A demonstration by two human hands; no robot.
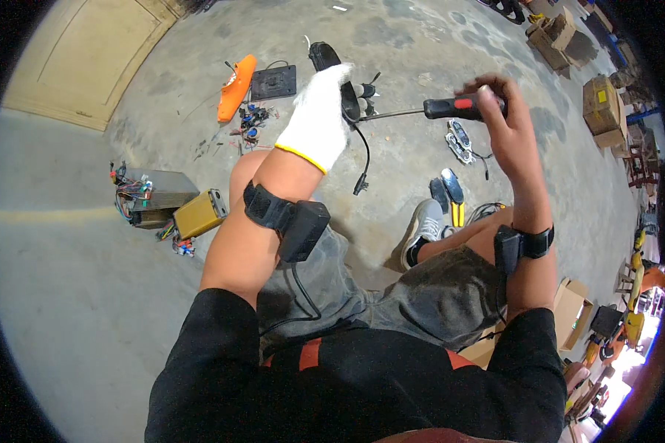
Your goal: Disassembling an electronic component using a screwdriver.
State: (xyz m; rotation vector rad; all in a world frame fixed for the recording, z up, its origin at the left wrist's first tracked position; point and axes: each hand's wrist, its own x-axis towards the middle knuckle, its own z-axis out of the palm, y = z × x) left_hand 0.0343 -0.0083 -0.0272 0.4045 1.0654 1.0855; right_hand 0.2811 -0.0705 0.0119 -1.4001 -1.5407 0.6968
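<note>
My left hand (pixel 319 118), in a white knit glove with a yellow hem, is closed around a long black housing (pixel 324 56). A short black cable with a plug (pixel 360 183) hangs from the housing. In my bare right hand (pixel 511 125) is a screwdriver (pixel 443 109) with a black and red handle, my fingers and thumb around its rear end. Its metal shaft points left, and the tip meets the lower right side of the housing. The glove hides most of the housing's middle, so the exact contact is unclear.
On the floor lie an orange curved shell (pixel 236 88), a black flat panel (pixel 274 83), small wired parts (pixel 253 117), silver light-like pieces (pixel 459 142) and yellow-handled pliers (pixel 453 193). Wired metal boxes (pixel 201 213) stand left. Cardboard boxes (pixel 604 111) line the right.
</note>
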